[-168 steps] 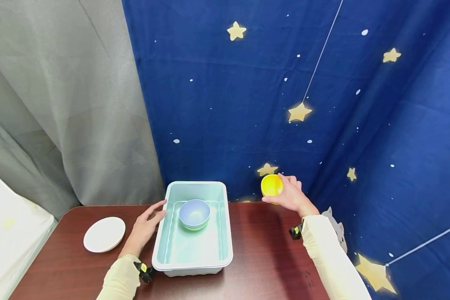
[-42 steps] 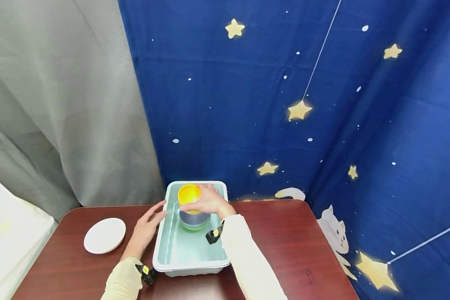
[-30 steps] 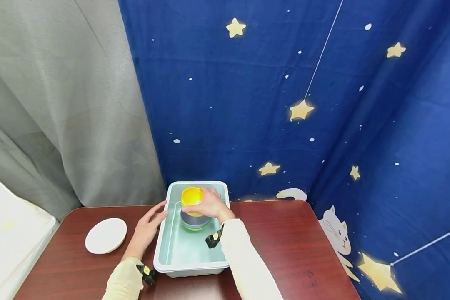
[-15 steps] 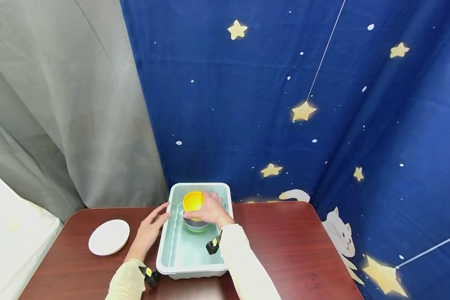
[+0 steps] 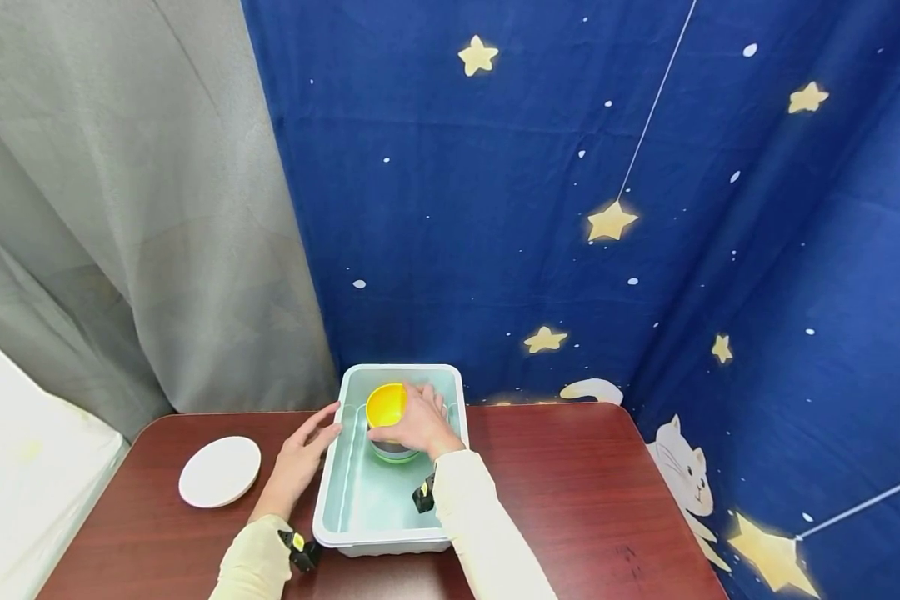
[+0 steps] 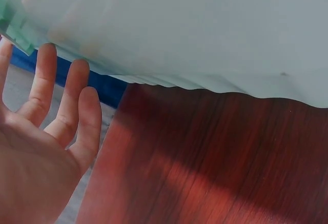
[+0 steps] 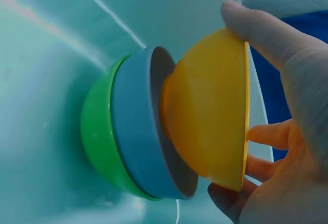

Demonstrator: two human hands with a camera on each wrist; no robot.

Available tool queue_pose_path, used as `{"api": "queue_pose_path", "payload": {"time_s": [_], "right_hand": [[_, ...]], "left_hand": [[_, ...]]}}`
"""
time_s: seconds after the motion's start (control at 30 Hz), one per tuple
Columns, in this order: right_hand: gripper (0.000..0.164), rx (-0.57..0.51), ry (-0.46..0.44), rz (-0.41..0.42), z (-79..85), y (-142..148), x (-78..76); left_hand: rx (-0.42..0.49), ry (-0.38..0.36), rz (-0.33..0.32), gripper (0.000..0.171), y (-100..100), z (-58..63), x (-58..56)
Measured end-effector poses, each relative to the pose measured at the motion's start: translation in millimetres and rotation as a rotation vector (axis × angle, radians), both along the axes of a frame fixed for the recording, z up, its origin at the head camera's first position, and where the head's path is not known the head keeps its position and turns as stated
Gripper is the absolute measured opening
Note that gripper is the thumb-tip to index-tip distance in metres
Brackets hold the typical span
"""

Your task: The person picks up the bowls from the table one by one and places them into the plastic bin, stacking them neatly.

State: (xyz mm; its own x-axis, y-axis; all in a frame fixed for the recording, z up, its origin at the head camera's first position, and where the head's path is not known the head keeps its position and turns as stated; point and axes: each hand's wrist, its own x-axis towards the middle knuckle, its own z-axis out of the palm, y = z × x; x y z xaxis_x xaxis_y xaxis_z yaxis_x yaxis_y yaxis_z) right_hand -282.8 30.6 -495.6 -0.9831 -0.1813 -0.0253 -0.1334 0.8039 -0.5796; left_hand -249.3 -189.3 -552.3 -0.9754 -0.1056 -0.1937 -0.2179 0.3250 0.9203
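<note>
Right wrist view: what's the right hand (image 7: 310, 88) got?
"The yellow bowl (image 7: 210, 106), pinched by its rim, base inside the blue bowl (image 7: 132, 124), in the tub (image 5: 378, 504). Probably light, stiff, slick; that rim suits gripping."
"And the left hand (image 5: 295, 462)?"
"Fingers loosely extended at the tub's side, holding nothing."
"Writing?"
"None readable."

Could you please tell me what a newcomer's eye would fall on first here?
Probably the bright yellow bowl, held by the right hand at the mouth of the blue bowl, which sits in the green bowl inside the pale tub. Next, perhaps, the dark blue star-patterned curtain, filling much of the head view beyond the table.
</note>
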Motion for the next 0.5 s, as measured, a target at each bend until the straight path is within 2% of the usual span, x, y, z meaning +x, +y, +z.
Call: {"api": "queue_pose_path", "payload": {"time_s": [0.3,0.5], "right_hand": [[0.109,-0.037,-0.036,-0.010,-8.7,0.5,-1.9],[0.110,-0.064,-0.074,-0.025,-8.9,1.1,-1.7]], "left_hand": [[-0.032,-0.004,0.004,0.053,1.2,-3.0,-0.5],[-0.039,-0.014,-0.004,0.053,1.5,-2.2,0.0]]}}
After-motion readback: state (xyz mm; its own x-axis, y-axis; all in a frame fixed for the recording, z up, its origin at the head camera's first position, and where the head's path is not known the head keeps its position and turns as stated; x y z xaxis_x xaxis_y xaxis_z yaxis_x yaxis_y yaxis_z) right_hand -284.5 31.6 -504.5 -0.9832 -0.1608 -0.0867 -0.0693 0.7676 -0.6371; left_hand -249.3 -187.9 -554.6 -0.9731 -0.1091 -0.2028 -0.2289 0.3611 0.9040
